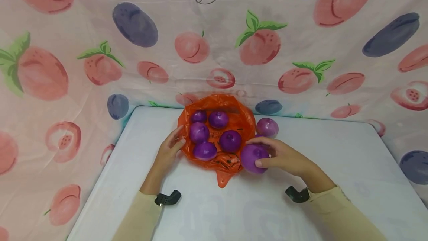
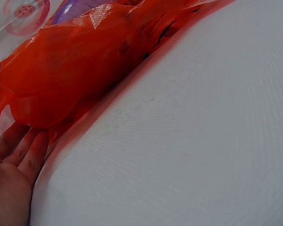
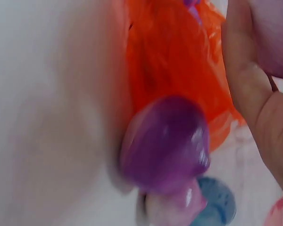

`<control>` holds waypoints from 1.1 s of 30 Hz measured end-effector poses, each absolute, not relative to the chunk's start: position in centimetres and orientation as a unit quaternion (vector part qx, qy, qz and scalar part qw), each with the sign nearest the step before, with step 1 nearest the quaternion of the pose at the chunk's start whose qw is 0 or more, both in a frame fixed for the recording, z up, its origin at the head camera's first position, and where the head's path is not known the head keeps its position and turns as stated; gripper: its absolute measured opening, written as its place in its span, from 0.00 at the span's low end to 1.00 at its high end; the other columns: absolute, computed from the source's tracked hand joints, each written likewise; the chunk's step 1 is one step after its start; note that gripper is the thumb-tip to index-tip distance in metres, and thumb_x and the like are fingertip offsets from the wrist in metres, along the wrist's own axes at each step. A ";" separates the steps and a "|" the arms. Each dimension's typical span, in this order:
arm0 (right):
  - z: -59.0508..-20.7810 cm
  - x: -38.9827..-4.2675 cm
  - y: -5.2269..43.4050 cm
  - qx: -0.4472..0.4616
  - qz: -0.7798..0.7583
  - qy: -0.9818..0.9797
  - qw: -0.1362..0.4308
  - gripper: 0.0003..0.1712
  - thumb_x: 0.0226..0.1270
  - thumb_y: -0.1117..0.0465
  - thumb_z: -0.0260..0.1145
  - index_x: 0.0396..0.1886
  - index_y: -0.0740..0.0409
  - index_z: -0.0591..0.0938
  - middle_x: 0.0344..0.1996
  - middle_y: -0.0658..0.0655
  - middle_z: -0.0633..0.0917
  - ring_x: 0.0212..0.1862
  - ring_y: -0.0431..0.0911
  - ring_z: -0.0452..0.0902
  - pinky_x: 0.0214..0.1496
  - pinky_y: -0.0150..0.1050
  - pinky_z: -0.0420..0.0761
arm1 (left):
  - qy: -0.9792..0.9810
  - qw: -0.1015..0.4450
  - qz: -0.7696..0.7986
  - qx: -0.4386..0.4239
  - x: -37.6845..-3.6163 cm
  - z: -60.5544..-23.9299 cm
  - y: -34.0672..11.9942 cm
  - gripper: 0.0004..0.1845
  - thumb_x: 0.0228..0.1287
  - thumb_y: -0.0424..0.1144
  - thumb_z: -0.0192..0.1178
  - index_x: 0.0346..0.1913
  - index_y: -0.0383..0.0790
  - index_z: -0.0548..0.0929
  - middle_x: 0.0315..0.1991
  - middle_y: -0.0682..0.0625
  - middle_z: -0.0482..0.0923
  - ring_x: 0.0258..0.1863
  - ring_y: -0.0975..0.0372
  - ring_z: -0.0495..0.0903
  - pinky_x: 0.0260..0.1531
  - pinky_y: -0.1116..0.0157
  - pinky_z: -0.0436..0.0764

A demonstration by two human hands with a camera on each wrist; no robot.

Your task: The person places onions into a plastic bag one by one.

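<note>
An orange plastic bag lies open on the white table with several purple onions inside it. My left hand holds the bag's left rim; in the left wrist view its fingers lie under the orange film and the thumb sits above. My right hand grips a deep purple onion just off the bag's right front corner. A paler onion rests on the table behind that hand. The right wrist view is blurred: a purple onion beside the bag, my hand at the right.
A fruit-printed cloth hangs behind and around the table. The table's rounded far edge runs just behind the bag. Bare white surface lies to the right and in front of the hands. Black wrist camera clips sit on both sleeves.
</note>
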State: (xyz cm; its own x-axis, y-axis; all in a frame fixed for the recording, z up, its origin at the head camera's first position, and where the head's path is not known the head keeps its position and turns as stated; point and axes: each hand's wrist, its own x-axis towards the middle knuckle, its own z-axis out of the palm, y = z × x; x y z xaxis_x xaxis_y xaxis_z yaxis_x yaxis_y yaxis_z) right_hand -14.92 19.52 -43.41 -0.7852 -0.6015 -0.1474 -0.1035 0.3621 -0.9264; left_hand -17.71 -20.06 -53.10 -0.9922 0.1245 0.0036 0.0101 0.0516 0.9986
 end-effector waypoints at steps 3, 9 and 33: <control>-42.9 -15.0 18.4 -0.209 -0.529 0.790 0.228 0.31 0.68 0.54 0.71 0.70 0.41 0.74 0.67 0.60 0.74 0.67 0.63 0.71 0.58 0.50 0.85 | 0.725 0.039 0.686 0.047 -17.7 -53.1 -20.0 0.29 0.75 0.48 0.59 0.76 0.63 0.67 0.73 0.50 0.69 0.70 0.53 0.72 0.62 0.63 0.80; -42.3 -15.6 16.3 -0.180 -0.535 0.799 0.205 0.31 0.68 0.49 0.71 0.69 0.38 0.75 0.68 0.56 0.74 0.67 0.59 0.73 0.60 0.49 0.84 | 0.730 0.036 0.680 0.052 -17.8 -53.1 -20.0 0.29 0.76 0.47 0.59 0.76 0.62 0.66 0.74 0.48 0.68 0.70 0.52 0.72 0.62 0.63 0.80; -40.7 -19.7 9.9 -0.087 -0.535 0.824 0.165 0.36 0.55 0.32 0.75 0.64 0.27 0.77 0.64 0.46 0.76 0.66 0.51 0.74 0.69 0.57 0.76 | 0.739 0.030 0.671 0.059 -17.8 -53.2 -20.1 0.29 0.77 0.46 0.58 0.76 0.61 0.67 0.73 0.48 0.69 0.70 0.52 0.72 0.64 0.59 0.79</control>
State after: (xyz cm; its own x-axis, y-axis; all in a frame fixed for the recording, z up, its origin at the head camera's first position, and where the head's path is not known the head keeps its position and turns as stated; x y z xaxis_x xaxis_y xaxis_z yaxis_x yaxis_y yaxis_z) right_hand -19.73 9.92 -40.66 -0.9308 -0.3190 -0.1785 0.0328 0.4135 -0.9099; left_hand -17.81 -20.14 -53.25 -0.9913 0.1270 0.0342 0.0462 0.0932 0.9946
